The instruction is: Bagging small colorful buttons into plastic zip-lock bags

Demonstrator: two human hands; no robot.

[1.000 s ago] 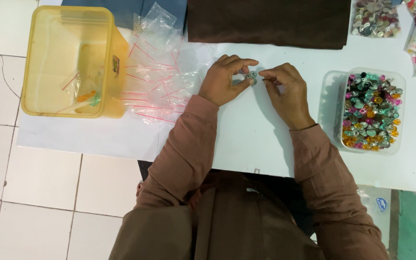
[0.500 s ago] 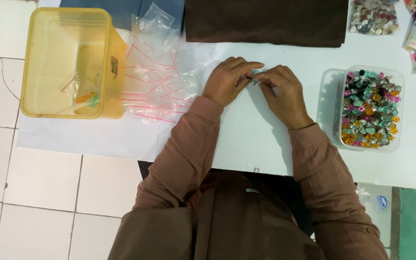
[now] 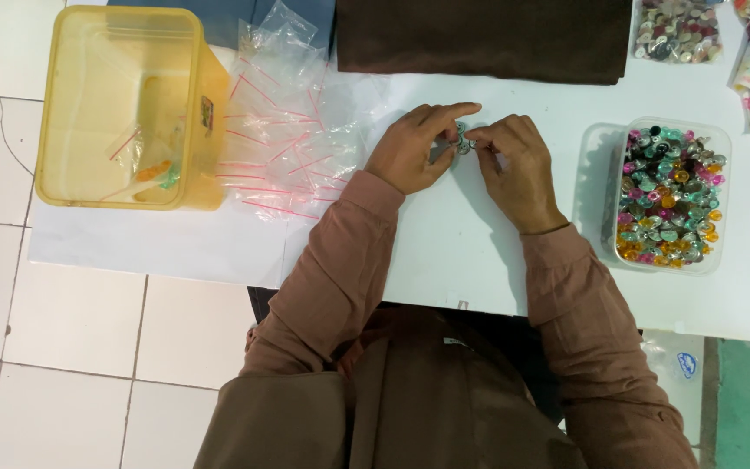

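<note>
White table (image 3: 444,252), bead (image 3: 462,139) between both hands

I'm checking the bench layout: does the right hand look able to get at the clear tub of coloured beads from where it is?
Probably yes. The right hand is beside the clear tub of coloured beads, with only bare white table between them and the tub open on top.

Bright, even overhead light; soft shadows, sharp focus throughout.
</note>
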